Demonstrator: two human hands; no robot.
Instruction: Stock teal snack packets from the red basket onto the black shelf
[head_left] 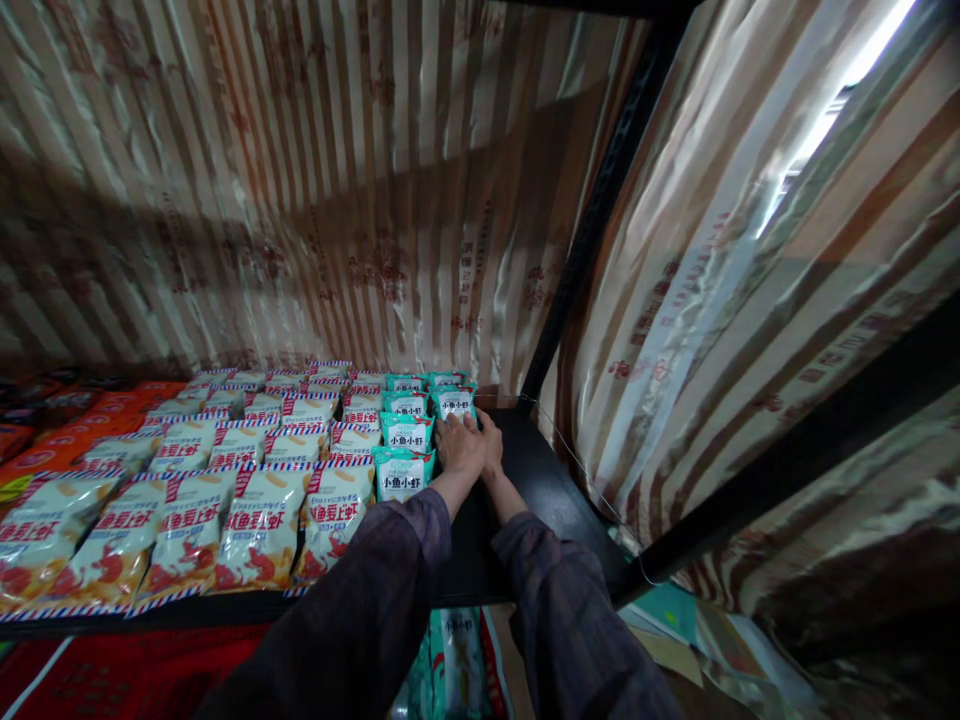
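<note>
Teal snack packet (455, 401), beyond two dark sleeves (360, 600), sits on the black shelf (536, 490) against the left hand (460, 447), the right hand (491, 443) just beside; whether either grip is clamped on it, I cannot tell. Another teal packet (448, 379) stands behind, then striped sheeting (420, 230).

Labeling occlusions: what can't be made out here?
Head view:
Teal packet at the hands: lower part hidden by left hand.
Right hand: fingers partly hidden behind left hand.
Lower teal packet: bottom cut off by the picture's edge.
Dark packets, far left: labels too dim and small.
</note>
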